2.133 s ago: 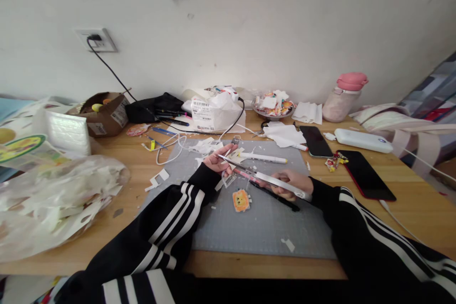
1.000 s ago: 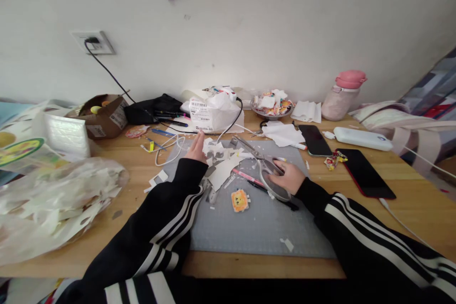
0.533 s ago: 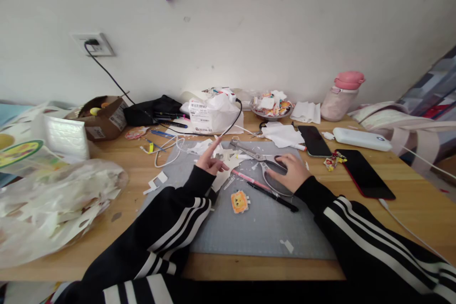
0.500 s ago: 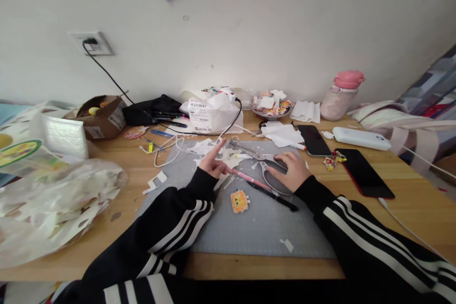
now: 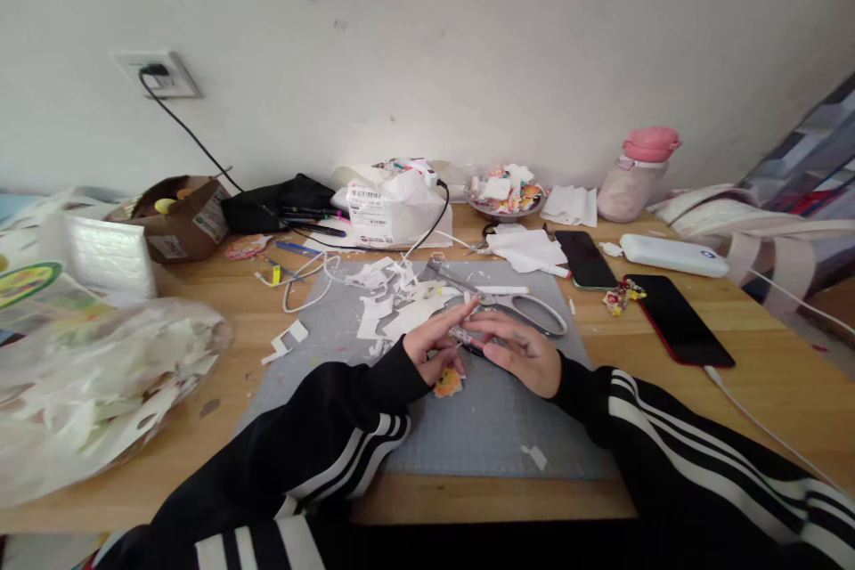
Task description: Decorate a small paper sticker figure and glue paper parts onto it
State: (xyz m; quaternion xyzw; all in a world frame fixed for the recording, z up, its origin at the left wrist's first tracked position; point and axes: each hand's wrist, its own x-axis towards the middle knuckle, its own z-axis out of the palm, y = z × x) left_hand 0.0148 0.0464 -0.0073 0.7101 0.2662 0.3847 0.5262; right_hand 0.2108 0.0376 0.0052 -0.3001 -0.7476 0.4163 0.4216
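Over the grey cutting mat (image 5: 494,436), my left hand (image 5: 434,346) has its index finger stretched out, its thumb by a small orange cutout with a drawn face (image 5: 446,383) that it partly covers. My right hand (image 5: 526,354) lies just to the right, fingers extended and thumb apart. The fingertips of both hands meet or overlap; I cannot tell if they touch. Below them a pink pen (image 5: 468,338) shows in part, and a dark pen is mostly hidden. Grey-handled scissors (image 5: 540,313) lie just beyond my right hand, with a white marker (image 5: 514,290) across them.
White paper scraps (image 5: 380,303) cover the mat's far left part. A plastic bag of scraps (image 5: 134,365) fills the left side. Phones (image 5: 685,321), a power bank (image 5: 674,256) and a pink bottle (image 5: 631,183) stand right. Behind are a bowl of scraps (image 5: 506,196) and a cardboard box (image 5: 180,218).
My right hand has left the scissors and moved left and nearer to me. My left hand has come down and right, partly over the orange cutout. The scissors have turned slightly.
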